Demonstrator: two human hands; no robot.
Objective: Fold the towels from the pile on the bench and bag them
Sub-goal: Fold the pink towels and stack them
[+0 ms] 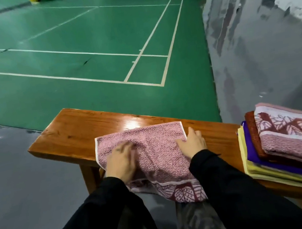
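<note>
I see both hands flat on the pink towel (146,149), which lies spread across the wooden bench (69,135) with its leaf-patterned end hanging over the near edge. My left hand (121,160) lies palm down on the towel's left part, fingers straight and close together, a bit blurred; it holds nothing. My right hand (192,143) presses the towel's right edge, fingers straight, fingertips reaching just past the white hem onto bare wood. Black sleeves (231,190) cover both forearms. To the right on the bench, well apart from my hands, sits a stack of towels (283,145): pink patterned on top, then brown, purple and yellow beneath. Beyond the bench lies a green court floor (80,37) with white lines.
</note>
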